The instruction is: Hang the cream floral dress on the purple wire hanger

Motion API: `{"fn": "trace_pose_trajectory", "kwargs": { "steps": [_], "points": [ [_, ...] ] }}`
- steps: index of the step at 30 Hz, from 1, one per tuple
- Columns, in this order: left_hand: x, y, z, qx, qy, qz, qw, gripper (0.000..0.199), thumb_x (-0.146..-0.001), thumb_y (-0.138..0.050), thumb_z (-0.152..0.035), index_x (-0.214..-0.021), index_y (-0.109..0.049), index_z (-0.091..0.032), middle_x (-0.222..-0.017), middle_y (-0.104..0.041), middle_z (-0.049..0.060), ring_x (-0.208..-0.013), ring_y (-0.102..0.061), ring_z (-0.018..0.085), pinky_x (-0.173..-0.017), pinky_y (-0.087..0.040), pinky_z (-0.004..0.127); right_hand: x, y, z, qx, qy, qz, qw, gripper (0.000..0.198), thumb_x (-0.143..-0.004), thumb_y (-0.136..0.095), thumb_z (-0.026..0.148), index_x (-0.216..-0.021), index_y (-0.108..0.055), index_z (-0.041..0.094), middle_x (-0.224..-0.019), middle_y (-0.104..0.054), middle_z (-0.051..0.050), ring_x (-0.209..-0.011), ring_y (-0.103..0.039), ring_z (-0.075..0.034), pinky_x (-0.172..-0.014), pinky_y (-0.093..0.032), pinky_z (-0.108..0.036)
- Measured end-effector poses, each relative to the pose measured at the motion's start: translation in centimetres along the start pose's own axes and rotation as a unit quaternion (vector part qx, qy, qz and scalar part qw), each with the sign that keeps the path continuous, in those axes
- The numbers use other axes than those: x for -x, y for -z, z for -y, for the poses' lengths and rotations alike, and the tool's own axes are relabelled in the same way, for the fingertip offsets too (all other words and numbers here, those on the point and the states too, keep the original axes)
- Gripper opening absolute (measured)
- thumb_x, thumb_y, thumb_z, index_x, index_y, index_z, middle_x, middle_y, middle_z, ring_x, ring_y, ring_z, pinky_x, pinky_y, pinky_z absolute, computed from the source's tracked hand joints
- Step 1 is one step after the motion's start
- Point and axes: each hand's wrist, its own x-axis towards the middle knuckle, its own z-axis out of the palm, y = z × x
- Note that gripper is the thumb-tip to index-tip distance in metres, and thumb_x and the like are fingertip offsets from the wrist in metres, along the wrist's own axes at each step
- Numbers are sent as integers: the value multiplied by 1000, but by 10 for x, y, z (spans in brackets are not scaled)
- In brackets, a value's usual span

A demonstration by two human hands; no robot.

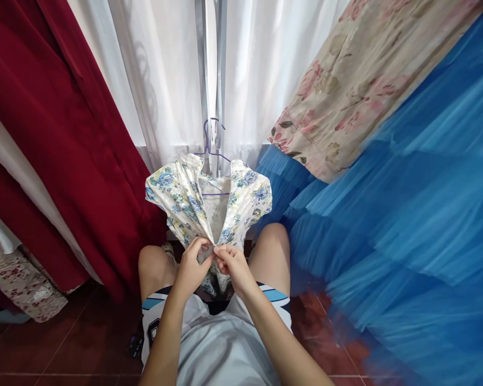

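A small white dress with blue flowers (177,195) hangs on a purple wire hanger (211,140) hooked on a metal pole (210,80) in front of me. My left hand (192,265) and my right hand (234,265) meet at the dress's front opening, just below the neckline. Each hand pinches one edge of the fabric, fingertips nearly touching. My knees stick out on either side of the dress, and my grey shorts fill the bottom of the view.
A dark red curtain (56,134) hangs at left, a white sheer curtain (161,69) behind the pole. Blue tulle (406,225) fills the right, with a beige floral cloth (354,75) above it. Red floor tiles (84,343) lie below.
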Motion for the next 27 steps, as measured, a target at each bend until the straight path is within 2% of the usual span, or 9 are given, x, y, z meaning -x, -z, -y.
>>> {"fn": "trace_pose_trajectory", "kwargs": {
  "steps": [3, 7, 10, 13, 17, 22, 24, 27],
  "points": [
    [1, -14, 3, 19, 11, -29, 999, 8, -93, -52, -24, -98, -58, -22, -95, -66, 4, -93, -64, 18, -86, -50, 32, -2, -3, -3, 39, 41, -11, 998, 38, -80, -66, 44, -59, -43, 21, -42, -38, 8, -38, -25, -6, -43, -16, -24],
    [0, -21, -1, 6, -3, -60, 998, 8, -94, -51, -24, -99, -56, -22, -97, -66, 4, -93, -63, 18, -85, -48, 31, -4, -3, 2, 91, 65, -16, 994, 34, -78, -69, 43, -63, -50, 20, -44, -37, 9, -41, -25, -6, -44, -15, -24],
    [-5, -20, -9, -31, -14, -59, 998, 10, -95, -48, -26, -90, -55, -21, -87, -64, 4, -82, -60, 18, -78, -46, 30, -8, -4, 19, 110, 63, -16, 992, 34, -76, -71, 44, -62, -52, 19, -41, -38, 8, -39, -25, -6, -43, -16, -24],
    [-9, -20, -15, -45, -14, -45, 998, 12, -96, -48, -27, -89, -55, -21, -85, -65, 4, -78, -60, 18, -73, -45, 29, -18, -10, 47, 96, 87, -13, 991, 36, -76, -71, 42, -59, -51, 19, -40, -41, 7, -38, -28, -7, -43, -19, -24],
    [-5, -23, -17, -105, -3, -16, 994, 7, -92, -51, -24, -86, -53, -22, -83, -65, 5, -75, -62, 20, -68, -42, 30, -50, -22, 91, 96, 151, -8, 984, 36, -76, -71, 40, -55, -51, 19, -41, -43, 5, -38, -29, -7, -41, -20, -24],
    [1, -32, -13, -218, 5, 20, 976, 7, -89, -52, -19, -83, -52, -22, -80, -64, 7, -73, -62, 24, -64, -39, 33, -110, -40, 139, 125, 204, -1, 971, 35, -78, -68, 32, -51, -51, 17, -41, -42, 4, -38, -31, -6, -42, -20, -23],
    [2, -40, -7, -228, 4, 36, 973, 6, -88, -53, -17, -83, -52, -22, -79, -64, 7, -72, -62, 24, -64, -39, 33, -129, -48, 152, 133, 212, -18, 968, 33, -79, -66, 28, -51, -51, 17, -41, -41, 5, -38, -30, -5, -42, -20, -22],
    [1, -53, 7, -183, -10, 49, 982, 5, -90, -52, -20, -86, -55, -20, -81, -65, 7, -72, -63, 22, -66, -43, 32, -140, -55, 160, 143, 213, -20, 966, 30, -80, -63, 26, -54, -54, 15, -42, -43, 4, -38, -30, -5, -41, -19, -22]
  ]
}}
